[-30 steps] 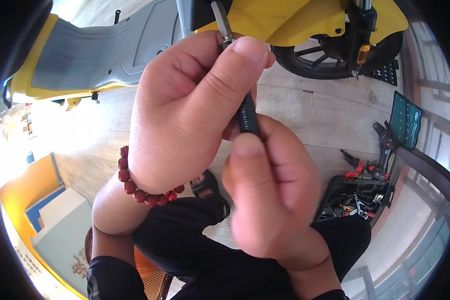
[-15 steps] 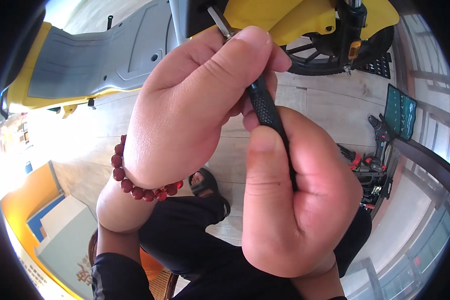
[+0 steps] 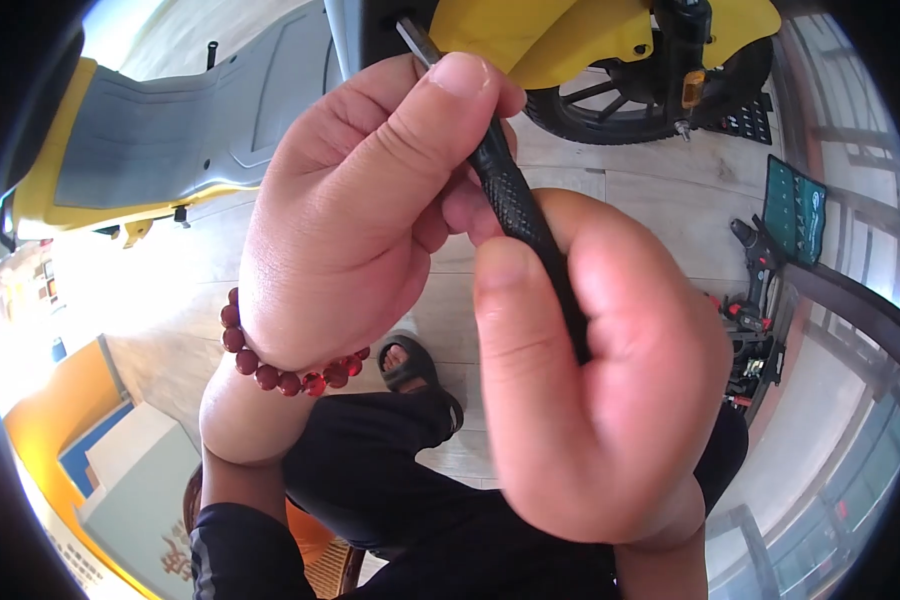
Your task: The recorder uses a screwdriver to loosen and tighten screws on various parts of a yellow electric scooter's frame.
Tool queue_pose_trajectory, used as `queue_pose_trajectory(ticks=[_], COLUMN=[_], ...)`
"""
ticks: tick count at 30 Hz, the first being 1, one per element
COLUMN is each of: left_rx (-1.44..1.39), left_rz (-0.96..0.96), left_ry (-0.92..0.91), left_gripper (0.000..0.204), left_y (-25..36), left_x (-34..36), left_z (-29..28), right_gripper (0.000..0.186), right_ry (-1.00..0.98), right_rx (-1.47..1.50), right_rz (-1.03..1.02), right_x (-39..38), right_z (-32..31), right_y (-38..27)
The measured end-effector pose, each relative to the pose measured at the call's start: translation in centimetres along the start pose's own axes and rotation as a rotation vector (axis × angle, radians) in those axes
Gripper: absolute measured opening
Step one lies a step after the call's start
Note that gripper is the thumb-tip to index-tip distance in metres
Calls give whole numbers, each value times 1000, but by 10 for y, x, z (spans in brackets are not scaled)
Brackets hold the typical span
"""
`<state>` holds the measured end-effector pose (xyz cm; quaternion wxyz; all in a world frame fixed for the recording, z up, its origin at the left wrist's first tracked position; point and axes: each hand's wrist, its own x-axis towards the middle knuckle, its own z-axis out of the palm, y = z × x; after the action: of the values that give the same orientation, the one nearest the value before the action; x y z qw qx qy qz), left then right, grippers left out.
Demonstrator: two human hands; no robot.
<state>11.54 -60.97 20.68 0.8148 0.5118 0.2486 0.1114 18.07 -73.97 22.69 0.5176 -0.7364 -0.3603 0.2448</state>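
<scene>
A black screwdriver with a knurled handle [image 3: 505,185] and a silver bit [image 3: 414,42] slants across the view. My left hand [image 3: 350,220], with a red bead bracelet [image 3: 265,375] on the wrist, pinches it near the bit end under thumb and fingers. My right hand [image 3: 600,380] wraps round the lower part of the handle, thumb on its side. The bit points up-left toward a dark panel [image 3: 375,30] of a yellow scooter; whether its tip touches anything I cannot tell.
The scooter’s grey footboard [image 3: 170,130] is at upper left, its front wheel [image 3: 600,110] at upper right. A green tool pouch [image 3: 793,205], a drill [image 3: 755,250] and other tools lie rightward. Below are my legs [image 3: 370,450], a sandalled foot [image 3: 405,365] and a chair [image 3: 325,570].
My right hand has moved up and to the right from a second ago, showing more of the handle. Both hands have shifted slightly up and left in the last half second, still holding the tool.
</scene>
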Motion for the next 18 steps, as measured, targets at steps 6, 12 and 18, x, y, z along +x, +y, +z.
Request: queue_pose_trajectory(ticks=[6,12,18], left_rx=[-11,-217,-275], left_rz=[36,35,-6], left_ry=[-136,-139,-248], left_gripper=[29,30,30], left_y=[-2,-4,-7], left_x=[3,3,6], left_z=[-13,-6,-22], right_gripper=[13,17,37], right_ry=[-110,26,-211], right_rx=[458,-615,288], right_rz=[334,-67,171], right_x=[3,-1,2], right_z=[7,8,-10], right_y=[3,-15,9])
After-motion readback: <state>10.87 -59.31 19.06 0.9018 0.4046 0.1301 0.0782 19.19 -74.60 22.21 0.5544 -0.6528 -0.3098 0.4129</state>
